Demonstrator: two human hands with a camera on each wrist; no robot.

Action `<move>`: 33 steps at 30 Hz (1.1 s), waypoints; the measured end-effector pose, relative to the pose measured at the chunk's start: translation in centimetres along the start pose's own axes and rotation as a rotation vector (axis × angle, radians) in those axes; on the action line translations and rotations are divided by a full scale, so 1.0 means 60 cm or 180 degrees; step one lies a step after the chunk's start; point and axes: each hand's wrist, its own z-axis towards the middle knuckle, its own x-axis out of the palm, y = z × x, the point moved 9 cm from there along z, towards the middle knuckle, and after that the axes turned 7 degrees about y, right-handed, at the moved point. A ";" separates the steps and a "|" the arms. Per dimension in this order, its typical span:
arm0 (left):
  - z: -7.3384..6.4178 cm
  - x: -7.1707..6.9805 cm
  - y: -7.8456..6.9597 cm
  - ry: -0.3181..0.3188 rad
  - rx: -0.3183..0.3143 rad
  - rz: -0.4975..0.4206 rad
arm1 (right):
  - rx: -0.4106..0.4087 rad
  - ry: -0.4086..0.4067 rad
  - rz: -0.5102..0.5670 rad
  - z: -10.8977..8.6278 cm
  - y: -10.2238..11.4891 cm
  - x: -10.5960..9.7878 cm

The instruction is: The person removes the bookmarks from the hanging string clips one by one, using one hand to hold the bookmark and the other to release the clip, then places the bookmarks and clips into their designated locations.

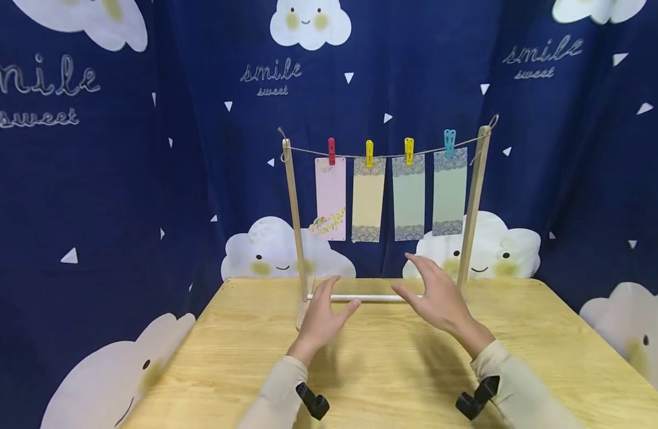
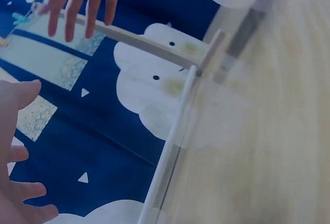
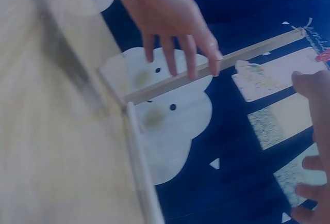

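Four oblong cards (image 1: 409, 199), pink, cream and pale green, lace-edged or floral, hung near the far edge of the wooden table (image 1: 243, 357) | red, yellow and blue plastic clothespins (image 1: 409, 151) clipped them to sagging twine (image 1: 307, 151) | left hand (image 1: 322, 317) and right hand (image 1: 439, 296) hovered before the slim wooden frame (image 1: 293, 202), fingers parted, gripping nothing | light handling seemed wisest

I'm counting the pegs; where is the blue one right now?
In the head view, the blue peg is rightmost on the string, holding a pale green card beside the right post.

A pale table (image 1: 232, 357), seemingly wooden, bears a standing frame (image 1: 475, 187).
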 end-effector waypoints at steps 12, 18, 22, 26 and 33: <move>0.061 -0.036 0.043 -0.0307 -0.0303 -0.1581 | -0.0076 -0.0088 0.0833 0.092 0.022 -0.068; 0.091 -0.048 0.051 -0.0363 -0.0442 -0.2155 | -0.0108 0.0048 0.1128 0.136 0.035 -0.072; 0.108 -0.054 0.058 -0.0394 -0.0579 -0.2413 | -0.0278 0.0084 0.1055 0.169 0.056 -0.070; 0.125 -0.053 0.070 -0.0447 -0.0586 -0.2655 | -0.0432 0.0060 0.1031 0.201 0.076 -0.069; 0.144 -0.048 0.079 -0.0545 -0.0507 -0.3172 | -0.0402 0.0044 0.1358 0.250 0.096 -0.079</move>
